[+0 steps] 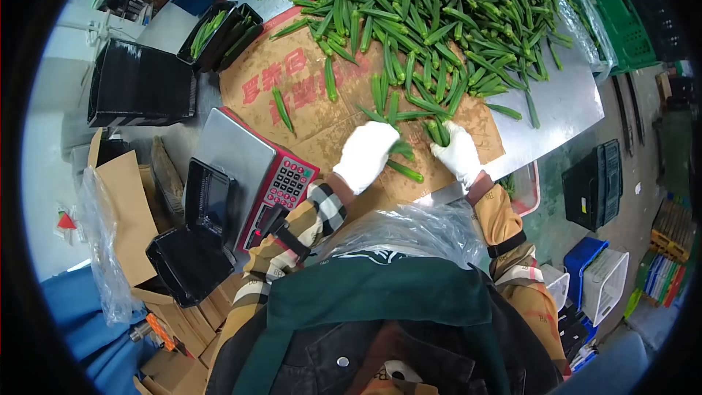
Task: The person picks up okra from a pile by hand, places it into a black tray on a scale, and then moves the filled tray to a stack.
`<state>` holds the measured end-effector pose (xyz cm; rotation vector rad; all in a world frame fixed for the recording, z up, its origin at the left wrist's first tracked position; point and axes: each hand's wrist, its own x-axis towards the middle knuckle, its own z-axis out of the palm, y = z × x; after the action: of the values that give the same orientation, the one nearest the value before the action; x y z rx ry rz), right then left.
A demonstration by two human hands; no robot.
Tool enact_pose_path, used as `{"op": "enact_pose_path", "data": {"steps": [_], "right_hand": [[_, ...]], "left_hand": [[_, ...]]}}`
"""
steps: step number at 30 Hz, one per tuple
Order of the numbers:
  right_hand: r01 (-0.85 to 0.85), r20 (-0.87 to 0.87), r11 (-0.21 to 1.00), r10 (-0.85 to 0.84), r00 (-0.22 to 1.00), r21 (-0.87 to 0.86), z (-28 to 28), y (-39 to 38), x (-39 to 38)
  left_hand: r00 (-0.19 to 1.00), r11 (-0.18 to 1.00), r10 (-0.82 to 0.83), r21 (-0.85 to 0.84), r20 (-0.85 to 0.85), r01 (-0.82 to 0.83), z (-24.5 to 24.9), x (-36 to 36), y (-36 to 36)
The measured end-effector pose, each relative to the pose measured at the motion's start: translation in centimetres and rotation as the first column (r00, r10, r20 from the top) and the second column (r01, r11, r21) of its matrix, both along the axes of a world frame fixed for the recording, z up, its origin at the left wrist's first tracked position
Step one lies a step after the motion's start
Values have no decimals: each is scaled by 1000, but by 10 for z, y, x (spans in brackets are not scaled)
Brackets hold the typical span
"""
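Observation:
My left hand (368, 155), in a white glove, is closed around okra, with the dark green end of a pod (401, 149) sticking out on its right side. My right hand (458, 153), gloved in white too, grips a couple of okra pods (437, 132) between thumb and fingers. Just below and between the hands, a single okra pod (404, 170) lies on the brown cardboard sheet (311, 128). Beyond both hands a large heap of okra (431, 22) spreads over the cardboard and the metal table. The gloves hide most of what my left hand holds.
Left of my arm stands a red-and-silver weighing scale (241, 153). Black trays (208, 194) are beside it, and another black tray (212, 33) farther back holds okra. A green crate (621, 14) borders the table at the far right; cardboard boxes (121, 208) sit at the left.

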<state>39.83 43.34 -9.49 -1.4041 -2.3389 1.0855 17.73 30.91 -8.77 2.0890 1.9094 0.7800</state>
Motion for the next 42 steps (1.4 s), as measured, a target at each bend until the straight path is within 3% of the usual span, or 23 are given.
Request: {"op": "enact_pose_path", "data": {"steps": [4,7,8,11,13,15,17,20,23,26,27,30,31,33,34,37,39,41,42], "right_hand": [[-25,-13,989,27,1000,144,17,10,-37],[-197,17,950,198,980,243,10,11,-62],[-231,94,937,213,972,262,-11,11,-65],[-318,225,907,261,939,277,1,11,-67],[-344,283,925,291,914,161,16,11,-55],[-193,294,981,186,938,-4,35,12,-45],[-82,204,997,81,976,0,37,22,-40],[-42,167,960,-5,986,276,32,33,-53],[-199,292,923,101,951,328,5,36,-65],[-281,371,829,97,924,484,-23,30,-71],[-280,361,818,96,928,503,-20,27,-70],[-225,440,931,81,894,287,-5,29,-64],[-150,359,963,62,931,223,9,27,-63],[-16,197,998,3,980,64,33,8,-54],[-10,213,998,-5,977,68,36,-2,-52],[-246,267,968,224,937,53,29,-41,-42],[-355,427,928,278,861,111,-9,-69,-38],[-384,469,915,289,835,120,3,-74,-41],[-386,458,911,284,843,146,1,-75,-41]], "left_hand": [[925,978,-175,51,-336,204,-1,21,9],[948,971,-223,-136,-228,196,3,19,12],[968,982,-160,-130,-191,137,5,16,10],[997,990,31,-134,-70,-40,23,2,-7],[952,954,300,-14,54,-300,29,-15,-23],[906,906,421,43,38,-422,39,-41,-25],[865,861,492,91,101,-500,38,-55,-21],[943,942,333,36,24,-334,50,-45,-2],[989,988,111,-95,-94,-120,23,-31,16],[991,984,108,-131,-80,-117,12,-20,27],[978,966,208,-153,-30,-210,19,-17,30],[864,864,487,-212,125,-457,28,-17,26],[813,834,547,-212,199,-509,29,-25,19],[801,809,580,-220,147,-545,33,-37,-2],[835,829,542,-217,89,-515,31,-41,-15],[963,935,270,-233,-21,-267,7,-44,-40],[981,986,157,-39,-114,-163,2,-40,-39],[962,985,64,173,-264,-18,-11,-41,-28],[960,993,49,113,-276,-18,-14,-39,-25]]}}
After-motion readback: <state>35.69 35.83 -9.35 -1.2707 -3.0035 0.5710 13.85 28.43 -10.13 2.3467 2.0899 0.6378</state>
